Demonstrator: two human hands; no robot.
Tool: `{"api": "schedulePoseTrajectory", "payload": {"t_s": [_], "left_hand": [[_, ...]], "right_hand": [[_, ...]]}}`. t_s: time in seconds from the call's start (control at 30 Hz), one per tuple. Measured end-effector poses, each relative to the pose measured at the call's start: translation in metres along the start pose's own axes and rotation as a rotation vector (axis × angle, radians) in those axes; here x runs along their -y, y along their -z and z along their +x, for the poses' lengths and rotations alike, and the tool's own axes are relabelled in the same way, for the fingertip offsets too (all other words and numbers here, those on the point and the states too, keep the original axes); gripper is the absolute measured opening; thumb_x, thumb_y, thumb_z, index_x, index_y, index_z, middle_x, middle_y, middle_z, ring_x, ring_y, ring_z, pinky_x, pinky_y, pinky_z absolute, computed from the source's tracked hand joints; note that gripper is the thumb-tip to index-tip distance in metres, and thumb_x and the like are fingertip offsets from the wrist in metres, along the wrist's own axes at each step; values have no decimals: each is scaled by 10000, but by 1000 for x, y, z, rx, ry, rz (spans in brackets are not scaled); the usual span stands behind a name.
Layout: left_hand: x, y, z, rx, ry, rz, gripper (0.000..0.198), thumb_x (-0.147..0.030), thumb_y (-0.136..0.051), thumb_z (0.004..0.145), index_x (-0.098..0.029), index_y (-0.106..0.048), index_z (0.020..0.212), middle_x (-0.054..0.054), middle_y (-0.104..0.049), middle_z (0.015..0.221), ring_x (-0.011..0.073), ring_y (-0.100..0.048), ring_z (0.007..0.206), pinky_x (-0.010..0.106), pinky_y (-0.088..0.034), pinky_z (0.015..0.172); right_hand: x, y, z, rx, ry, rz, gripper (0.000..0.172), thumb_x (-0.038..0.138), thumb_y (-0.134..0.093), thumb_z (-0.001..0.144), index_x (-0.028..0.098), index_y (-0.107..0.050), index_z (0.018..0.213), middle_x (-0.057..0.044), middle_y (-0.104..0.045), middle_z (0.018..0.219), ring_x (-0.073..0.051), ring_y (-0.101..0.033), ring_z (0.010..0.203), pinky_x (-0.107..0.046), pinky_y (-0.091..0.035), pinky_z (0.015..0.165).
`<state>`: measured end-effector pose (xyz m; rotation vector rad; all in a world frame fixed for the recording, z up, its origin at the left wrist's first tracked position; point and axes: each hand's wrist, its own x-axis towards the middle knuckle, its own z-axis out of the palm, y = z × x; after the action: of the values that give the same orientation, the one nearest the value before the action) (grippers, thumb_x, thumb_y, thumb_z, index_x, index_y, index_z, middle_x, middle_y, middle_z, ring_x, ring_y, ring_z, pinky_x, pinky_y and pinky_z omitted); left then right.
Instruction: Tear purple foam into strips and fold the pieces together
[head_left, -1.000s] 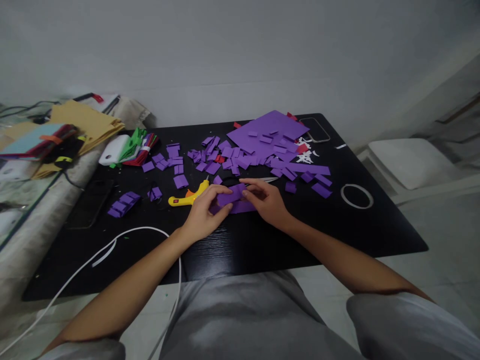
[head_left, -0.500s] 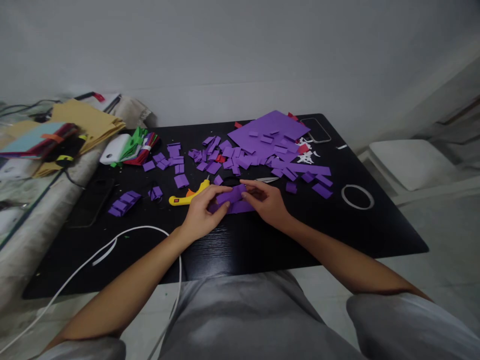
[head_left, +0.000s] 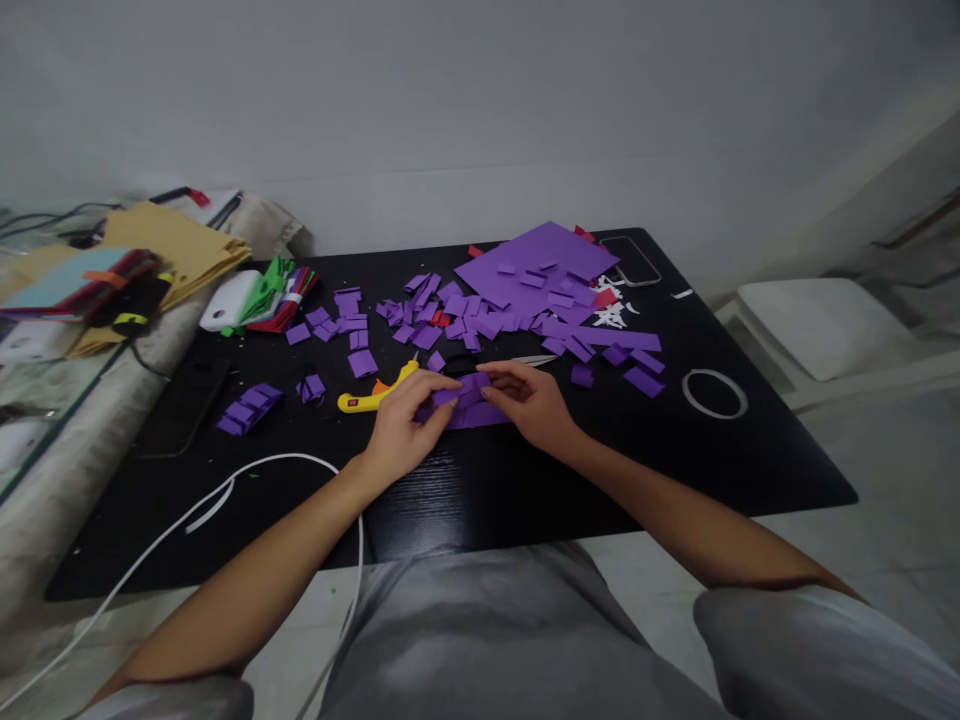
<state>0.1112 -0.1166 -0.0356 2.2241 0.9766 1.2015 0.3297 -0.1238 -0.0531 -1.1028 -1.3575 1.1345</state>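
Note:
Between my two hands is a folded piece of purple paper (head_left: 471, 391), just over a wider purple strip (head_left: 480, 415) on the table. My left hand (head_left: 409, 420) pinches its left end between thumb and fingers. At the right end, the thumb and fingertips of my right hand (head_left: 536, 402) are closed on it. A yellow glue gun (head_left: 367, 402) lies just left of my left hand. Behind my right hand lie scissors (head_left: 534, 359), their blades showing and the handles partly hidden.
Many small folded purple papers (head_left: 472, 318) and a large purple sheet (head_left: 536, 258) cover the table's back. A white cable (head_left: 247, 462) curves across the left front. A tape ring (head_left: 715, 393) lies right; paper bundles (head_left: 277, 295) and a dark phone (head_left: 184, 405) lie left.
The folded purple paper has been lowered and tilted flatter against the strip beneath it. Both hands keep nearly the same place and grip.

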Motion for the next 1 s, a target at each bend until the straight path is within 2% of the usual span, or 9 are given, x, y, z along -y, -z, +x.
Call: {"api": "schedulePoseTrajectory", "payload": {"t_s": [0.07,0.2,0.33,0.67,0.77,0.9,1.0], "left_hand": [[1,0,1,0,-20,3,164,-200,-646,987,-223,-745,1115,75,-758,1050,222,-698,1008,392,-564,900],[3,-2,1,8,-20,13,186,-199,-641,989,-228,-762,1127,78,-746,1056,219,-701,1003,402,-567,905],[2,-7,1,-19,-18,17,142,-225,-658,991,-223,-754,1096,72,-758,1035,215,-704,986,404,-567,910],[-7,-10,1,-102,-47,61,93,-207,-644,1002,-215,-712,1065,41,-746,937,191,-690,874,349,-553,807],[-8,-8,0,-80,-56,60,119,-203,-647,993,-211,-709,1095,50,-743,966,197,-690,902,357,-555,828],[-8,-8,0,17,-40,52,220,-223,-638,990,-216,-712,1196,76,-744,1054,220,-693,969,389,-558,869],[-8,-9,0,40,-31,43,215,-211,-615,998,-211,-716,1188,78,-741,1041,214,-689,949,381,-555,856]], "right_hand": [[2,-1,-2,13,22,-18,290,335,-782,855,269,-794,1137,-38,-786,1042,-210,-739,964,-360,-606,901],[4,-3,-5,23,58,-62,314,313,-755,881,284,-769,1194,-31,-794,1047,-210,-749,981,-359,-607,899],[3,-5,-6,0,90,-114,247,331,-750,886,272,-782,1124,-35,-798,1032,-209,-747,930,-358,-613,867],[3,-10,-8,-46,123,-158,199,371,-785,879,273,-796,1052,-32,-799,957,-208,-735,847,-356,-607,806],[5,-10,-9,-48,156,-187,176,372,-766,901,272,-789,1044,-35,-806,973,-211,-743,851,-361,-611,813],[4,-9,-11,-43,199,-203,188,346,-738,928,276,-756,1101,-35,-808,1013,-212,-764,898,-365,-619,855],[1,-9,-12,-56,217,-210,213,329,-737,932,270,-729,1136,-37,-808,1022,-210,-778,916,-357,-626,863]]}}
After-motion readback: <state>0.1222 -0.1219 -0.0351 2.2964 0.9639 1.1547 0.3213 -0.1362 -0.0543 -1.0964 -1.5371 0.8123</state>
